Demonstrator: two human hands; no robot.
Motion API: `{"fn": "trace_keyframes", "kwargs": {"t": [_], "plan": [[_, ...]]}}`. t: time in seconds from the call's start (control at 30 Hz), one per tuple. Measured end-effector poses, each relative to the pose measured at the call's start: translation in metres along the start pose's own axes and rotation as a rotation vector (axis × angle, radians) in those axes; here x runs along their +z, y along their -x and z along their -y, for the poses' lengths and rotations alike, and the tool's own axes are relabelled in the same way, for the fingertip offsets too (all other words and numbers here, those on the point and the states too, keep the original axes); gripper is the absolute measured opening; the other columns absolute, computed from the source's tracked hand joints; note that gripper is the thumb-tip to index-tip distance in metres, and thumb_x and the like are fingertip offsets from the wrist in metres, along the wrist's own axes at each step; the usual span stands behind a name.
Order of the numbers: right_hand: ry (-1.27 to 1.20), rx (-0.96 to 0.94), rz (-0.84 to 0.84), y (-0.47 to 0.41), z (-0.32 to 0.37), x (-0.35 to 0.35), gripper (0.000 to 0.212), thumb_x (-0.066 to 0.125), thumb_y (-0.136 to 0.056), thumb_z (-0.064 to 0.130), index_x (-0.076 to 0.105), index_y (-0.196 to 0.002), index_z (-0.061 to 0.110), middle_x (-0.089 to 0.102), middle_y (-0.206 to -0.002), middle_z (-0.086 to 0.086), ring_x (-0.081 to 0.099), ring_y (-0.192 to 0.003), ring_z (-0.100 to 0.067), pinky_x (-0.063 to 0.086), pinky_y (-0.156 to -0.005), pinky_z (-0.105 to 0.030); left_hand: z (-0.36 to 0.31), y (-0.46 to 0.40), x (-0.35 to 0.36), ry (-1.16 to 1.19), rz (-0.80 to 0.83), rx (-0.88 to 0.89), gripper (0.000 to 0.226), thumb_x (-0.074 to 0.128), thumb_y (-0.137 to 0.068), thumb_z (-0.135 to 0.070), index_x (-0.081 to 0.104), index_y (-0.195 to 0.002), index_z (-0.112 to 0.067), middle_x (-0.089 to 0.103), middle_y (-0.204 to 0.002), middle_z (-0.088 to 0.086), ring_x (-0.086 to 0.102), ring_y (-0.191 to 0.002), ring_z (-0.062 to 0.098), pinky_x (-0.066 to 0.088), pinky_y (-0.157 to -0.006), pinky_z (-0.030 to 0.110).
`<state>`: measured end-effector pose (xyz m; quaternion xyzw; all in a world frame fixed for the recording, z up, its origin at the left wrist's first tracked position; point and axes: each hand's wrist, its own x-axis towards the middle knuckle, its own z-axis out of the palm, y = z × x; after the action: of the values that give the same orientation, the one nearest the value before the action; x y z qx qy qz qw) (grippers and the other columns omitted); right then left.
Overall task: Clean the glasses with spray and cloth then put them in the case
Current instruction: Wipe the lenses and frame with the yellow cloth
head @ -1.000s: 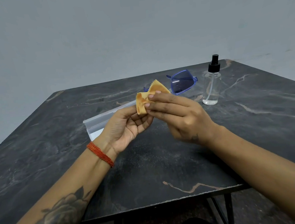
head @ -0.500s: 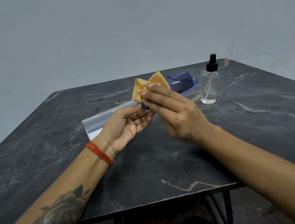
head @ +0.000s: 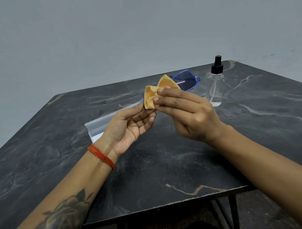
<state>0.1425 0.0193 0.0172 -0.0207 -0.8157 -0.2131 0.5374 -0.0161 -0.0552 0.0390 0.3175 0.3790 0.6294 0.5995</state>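
Right hand (head: 188, 114): fingers curled, pinching orange cloth (head: 155, 93) over one lens of blue glasses (head: 186, 80). Left hand (head: 127, 127): palm up, fingers curled onto frame's near end, held above dark table (head: 77, 157). Behind hands: white case (head: 100, 125). Right of glasses: spray bottle (head: 216, 88), upright.

Soft even light, faint shadows, sharp focus, wide-angle bending at edges

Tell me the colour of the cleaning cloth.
Orange-yellow cleaning cloth with zigzag edges, seen in the head view.
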Motion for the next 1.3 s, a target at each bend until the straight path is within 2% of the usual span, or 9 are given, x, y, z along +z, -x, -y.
{"fn": "trace_keyframes", "kwargs": {"t": [0.2,0.37,0.5,0.6,0.73,0.93,1.03,1.13,1.3], "plan": [[0.018,0.005,0.121,-0.003,0.010,0.008,0.032,0.048,-0.082,-0.017,0.063,-0.111,-0.011,0.061,-0.119,-0.022,0.052,-0.119,-0.036,0.038,-0.106,-0.045,0.002,0.000,0.000,-0.011,0.020,0.039,0.030,0.049,-0.077,-0.005,0.071,-0.057,-0.009,0.067,-0.062,0.005,0.066,-0.058,0.011,0.056,-0.057,0.021],[-0.007,-0.050,0.147,-0.001,0.011,0.008,0.029,0.048,-0.084,-0.015,0.066,-0.106,-0.010,0.063,-0.117,-0.020,0.054,-0.117,-0.035,0.042,-0.102,-0.045,0.003,0.000,-0.001,0.032,0.041,0.041,0.021,0.051,-0.068,-0.007,0.072,-0.063,-0.007,0.066,-0.062,0.003,0.064,-0.056,0.008,0.054,-0.054,0.020],[-0.007,-0.100,0.068,-0.001,0.007,0.005,0.024,0.049,-0.087,-0.011,0.070,-0.098,-0.008,0.068,-0.108,-0.017,0.060,-0.110,-0.031,0.048,-0.095,-0.042,0.002,0.000,0.000,0.000,0.054,0.055,0.021,0.051,-0.067,-0.008,0.072,-0.063,-0.006,0.067,-0.062,0.002,0.063,-0.055,0.006,0.054,-0.054,0.019],[0.016,-0.065,-0.019,-0.004,0.003,0.000,0.027,0.044,-0.094,-0.005,0.071,-0.094,-0.008,0.069,-0.103,-0.017,0.064,-0.104,-0.031,0.050,-0.093,-0.041,-0.001,-0.001,0.000,-0.003,0.047,0.118,0.018,0.054,-0.068,-0.012,0.064,-0.079,-0.002,0.068,-0.065,0.004,0.066,-0.060,0.010,0.055,-0.058,0.020],[0.027,0.117,-0.167,-0.009,0.000,-0.008,0.029,0.041,-0.091,-0.011,0.068,-0.100,-0.010,0.066,-0.107,-0.020,0.062,-0.105,-0.031,0.048,-0.094,-0.039,-0.005,-0.004,-0.004,-0.114,0.008,0.310,0.017,0.057,-0.070,-0.014,0.054,-0.085,-0.009,0.072,-0.070,0.005,0.069,-0.067,0.014,0.055,-0.062,0.020],[0.088,0.382,-0.363,-0.012,-0.008,-0.010,0.038,0.047,-0.079,-0.030,0.066,-0.105,-0.010,0.063,-0.110,-0.018,0.060,-0.105,-0.026,0.049,-0.093,-0.039,-0.006,-0.008,-0.011,-0.372,-0.100,0.548,0.015,0.063,-0.078,-0.006,0.054,-0.087,-0.014,0.074,-0.075,0.003,0.070,-0.078,0.019,0.057,-0.075,0.030],[0.112,0.440,-0.299,-0.007,-0.012,-0.006,0.042,0.044,-0.077,-0.028,0.066,-0.106,-0.008,0.065,-0.109,-0.018,0.060,-0.105,-0.027,0.048,-0.095,-0.036,-0.003,-0.009,-0.011,-0.482,-0.105,0.598,0.016,0.065,-0.077,-0.009,0.054,-0.088,-0.015,0.074,-0.077,-0.001,0.070,-0.082,0.016,0.056,-0.075,0.027],[0.117,0.384,-0.145,-0.003,-0.013,0.000,0.034,0.038,-0.088,-0.010,0.069,-0.102,-0.007,0.067,-0.105,-0.019,0.063,-0.102,-0.032,0.048,-0.094,-0.035,-0.003,-0.009,-0.012,-0.552,-0.092,0.643,0.017,0.064,-0.080,-0.003,0.054,-0.086,-0.016,0.073,-0.076,-0.005,0.069,-0.084,0.012,0.055,-0.073,0.023],[0.064,0.331,0.080,0.002,-0.012,-0.002,0.036,0.045,-0.078,-0.008,0.068,-0.105,-0.004,0.068,-0.107,-0.014,0.061,-0.104,-0.031,0.040,-0.099,-0.024,-0.005,-0.010,-0.018,-0.593,-0.104,0.707,0.019,0.064,-0.080,0.000,0.057,-0.084,-0.018,0.072,-0.080,-0.006,0.069,-0.088,0.013,0.054,-0.075,0.023]]}}
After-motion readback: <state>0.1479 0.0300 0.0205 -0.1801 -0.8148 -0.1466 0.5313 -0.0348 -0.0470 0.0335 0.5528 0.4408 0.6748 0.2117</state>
